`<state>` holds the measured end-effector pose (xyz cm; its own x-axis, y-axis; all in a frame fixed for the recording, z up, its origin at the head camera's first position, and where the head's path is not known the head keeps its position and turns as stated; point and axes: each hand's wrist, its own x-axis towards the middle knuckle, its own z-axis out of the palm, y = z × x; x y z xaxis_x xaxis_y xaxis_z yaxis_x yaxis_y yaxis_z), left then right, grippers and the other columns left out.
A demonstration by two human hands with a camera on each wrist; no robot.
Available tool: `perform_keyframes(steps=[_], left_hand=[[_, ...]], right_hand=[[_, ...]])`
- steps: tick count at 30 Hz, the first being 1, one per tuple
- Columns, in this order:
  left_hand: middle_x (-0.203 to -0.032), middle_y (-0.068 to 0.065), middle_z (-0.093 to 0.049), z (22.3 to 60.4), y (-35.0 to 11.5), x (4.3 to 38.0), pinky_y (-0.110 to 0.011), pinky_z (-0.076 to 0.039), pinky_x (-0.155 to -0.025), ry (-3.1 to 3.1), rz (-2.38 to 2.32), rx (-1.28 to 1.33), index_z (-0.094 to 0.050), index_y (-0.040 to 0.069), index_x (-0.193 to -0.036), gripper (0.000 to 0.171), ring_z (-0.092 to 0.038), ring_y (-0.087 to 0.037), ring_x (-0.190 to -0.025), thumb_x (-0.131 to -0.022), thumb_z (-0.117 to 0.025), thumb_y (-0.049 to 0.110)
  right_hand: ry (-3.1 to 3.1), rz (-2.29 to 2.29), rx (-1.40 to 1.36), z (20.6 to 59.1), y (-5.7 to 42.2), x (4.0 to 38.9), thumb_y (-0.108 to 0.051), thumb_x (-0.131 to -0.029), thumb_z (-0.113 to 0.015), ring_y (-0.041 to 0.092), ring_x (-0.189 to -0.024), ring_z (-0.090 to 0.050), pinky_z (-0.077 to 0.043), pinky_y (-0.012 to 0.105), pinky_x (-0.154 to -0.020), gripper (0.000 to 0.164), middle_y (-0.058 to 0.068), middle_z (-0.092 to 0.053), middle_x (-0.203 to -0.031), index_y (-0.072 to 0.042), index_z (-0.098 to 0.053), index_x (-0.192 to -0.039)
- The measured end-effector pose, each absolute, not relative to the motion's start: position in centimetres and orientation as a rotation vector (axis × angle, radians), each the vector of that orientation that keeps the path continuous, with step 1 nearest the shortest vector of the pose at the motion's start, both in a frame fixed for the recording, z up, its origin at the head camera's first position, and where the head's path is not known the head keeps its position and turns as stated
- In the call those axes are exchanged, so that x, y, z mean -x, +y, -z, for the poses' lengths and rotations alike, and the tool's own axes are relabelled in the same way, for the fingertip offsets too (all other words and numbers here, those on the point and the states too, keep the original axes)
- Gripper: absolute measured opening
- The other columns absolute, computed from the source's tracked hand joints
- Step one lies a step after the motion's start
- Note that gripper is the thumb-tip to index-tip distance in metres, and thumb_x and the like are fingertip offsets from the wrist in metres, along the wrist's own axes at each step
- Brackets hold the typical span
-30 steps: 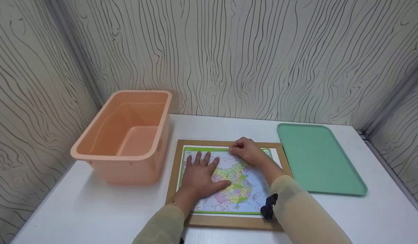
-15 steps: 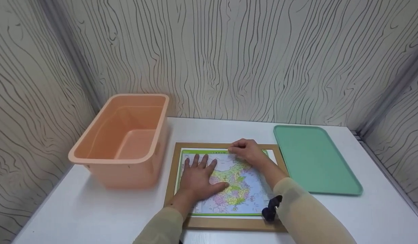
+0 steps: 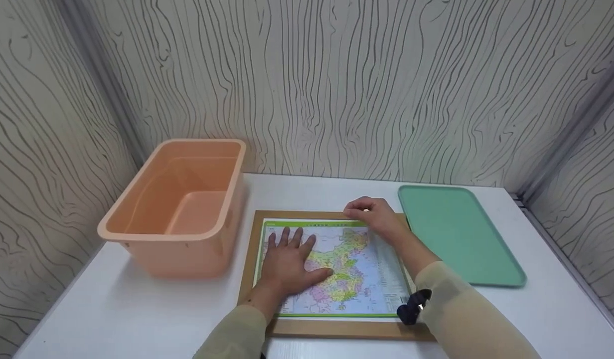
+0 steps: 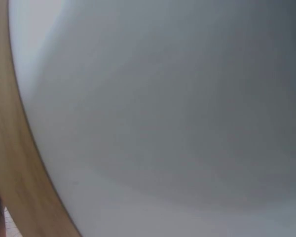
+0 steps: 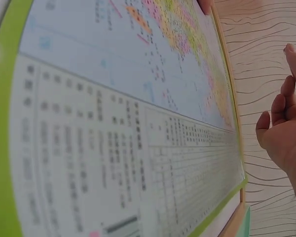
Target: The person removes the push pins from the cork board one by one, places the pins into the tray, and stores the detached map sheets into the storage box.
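A sheet printed with a colourful map (image 3: pixel 337 269), edged in green, lies on a white panel inside a tan wooden frame (image 3: pixel 337 329). My left hand (image 3: pixel 290 264) rests flat on the map's left half, fingers spread. At the frame's top edge, right of centre, is my right hand (image 3: pixel 374 214), its fingers curled and fingertips together. The right wrist view shows that hand (image 5: pixel 288 113) beyond the map's corner, with nothing visible in the fingers. The left wrist view has mostly blurred white surface and a strip of the wooden frame (image 4: pixel 15 148); the left hand is almost out of it.
To the left on the white table (image 3: pixel 137 319) stands a deep peach-coloured plastic bin (image 3: pixel 187 254). A flat green tray (image 3: pixel 461 234) lies to the right, close beside the frame. Wood-grain patterned wall panels (image 3: pixel 307 89) enclose the back and sides.
My right hand has shifted right and slightly up, from the map's top border to the frame's top edge. The left hand stays spread on the map. The head view has shifted slightly.
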<state>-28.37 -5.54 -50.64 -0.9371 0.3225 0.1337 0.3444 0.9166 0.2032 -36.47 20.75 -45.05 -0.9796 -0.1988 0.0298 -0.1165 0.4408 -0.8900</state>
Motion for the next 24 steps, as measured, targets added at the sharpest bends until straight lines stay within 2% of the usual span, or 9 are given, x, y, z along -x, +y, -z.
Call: perform_keyframes(steps=[7,11,18,24], left_hand=[[-0.171,-0.007,-0.034,50.5,-5.6,28.4,-0.065,-0.012,-0.126,-2.996,0.344,0.521,-0.047,0.028,-0.162,0.103,-0.022,-0.040,-0.160,-0.086,-0.036,0.095],[-0.172,-0.007,-0.032,50.5,-5.6,28.3,-0.065,-0.011,-0.126,-3.009,0.364,0.520,-0.046,0.028,-0.163,0.103,-0.020,-0.040,-0.160,-0.086,-0.037,0.095],[-0.170,-0.008,-0.035,50.6,-5.6,28.3,-0.066,-0.014,-0.125,-2.988,0.341,0.535,-0.048,0.027,-0.162,0.102,-0.023,-0.041,-0.159,-0.086,-0.038,0.094],[-0.170,-0.008,-0.037,50.6,-5.7,28.4,-0.066,-0.016,-0.125,-2.974,0.328,0.545,-0.049,0.027,-0.161,0.102,-0.025,-0.042,-0.158,-0.086,-0.038,0.095]], right_hand=[[2.619,1.641,0.318,44.0,22.3,36.3,-0.033,-0.098,-0.079,0.024,-0.113,-0.059,-0.045,0.040,-0.099,0.020,0.002,-0.072,-0.115,-0.014,-0.082,-0.105],[2.669,1.610,0.308,43.6,23.5,36.1,-0.033,-0.099,-0.078,0.025,-0.109,-0.057,-0.046,0.040,-0.096,0.022,0.004,-0.071,-0.114,-0.012,-0.082,-0.106],[2.666,1.631,0.273,43.1,26.1,35.5,-0.034,-0.100,-0.077,0.024,-0.117,-0.058,-0.044,0.043,-0.106,0.030,0.007,-0.069,-0.122,-0.006,-0.079,-0.111],[2.669,1.643,0.261,42.8,28.2,35.1,-0.036,-0.101,-0.075,0.023,-0.115,-0.060,-0.046,0.041,-0.106,0.037,0.009,-0.069,-0.122,-0.001,-0.077,-0.116]])
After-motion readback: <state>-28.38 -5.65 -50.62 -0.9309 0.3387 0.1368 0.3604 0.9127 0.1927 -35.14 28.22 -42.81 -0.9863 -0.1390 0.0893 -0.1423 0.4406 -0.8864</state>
